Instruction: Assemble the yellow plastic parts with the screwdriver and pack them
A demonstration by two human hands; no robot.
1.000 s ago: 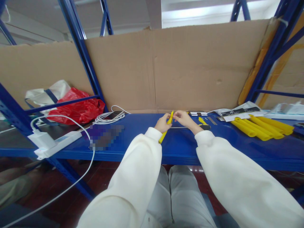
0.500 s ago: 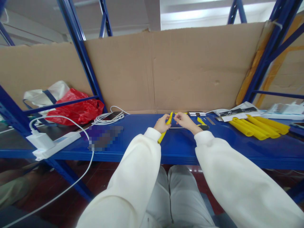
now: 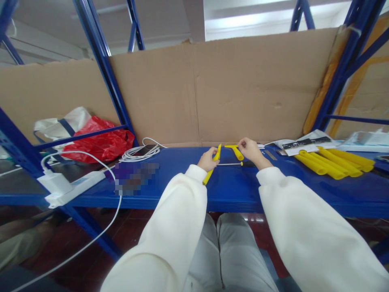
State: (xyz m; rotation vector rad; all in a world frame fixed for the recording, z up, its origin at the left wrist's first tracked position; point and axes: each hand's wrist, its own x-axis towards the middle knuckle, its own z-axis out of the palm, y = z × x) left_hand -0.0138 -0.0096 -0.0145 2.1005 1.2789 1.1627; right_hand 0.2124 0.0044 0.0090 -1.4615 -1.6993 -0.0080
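Observation:
My left hand point(image 3: 208, 159) is closed around a yellow plastic handle point(image 3: 208, 177), held at a slant, with its narrower end sticking up above the fingers. My right hand point(image 3: 249, 149) is raised to the right with its fingertips pinched together; whatever is between them, if anything, is too small to make out. Just left of it, a second yellow handle piece point(image 3: 238, 153) with a crosswise head lies on the blue table point(image 3: 182, 190). A screwdriver point(image 3: 231, 164) lies between my hands, its dark grip partly behind my right wrist.
Several yellow tubular handles point(image 3: 331, 162) lie to the right beside a black-and-white package point(image 3: 308, 144). A small flat metal strip point(image 3: 270, 155) is near my right wrist. On the left are a coiled white cable point(image 3: 138, 154), a power strip point(image 3: 75, 188) and a red bag point(image 3: 100, 140). Cardboard point(image 3: 243, 89) walls the back.
My right hand has moved right, away from the yellow handle in my left hand, uncovering the second yellow piece and the screwdriver shaft. My left hand keeps its hold in nearly the same place.

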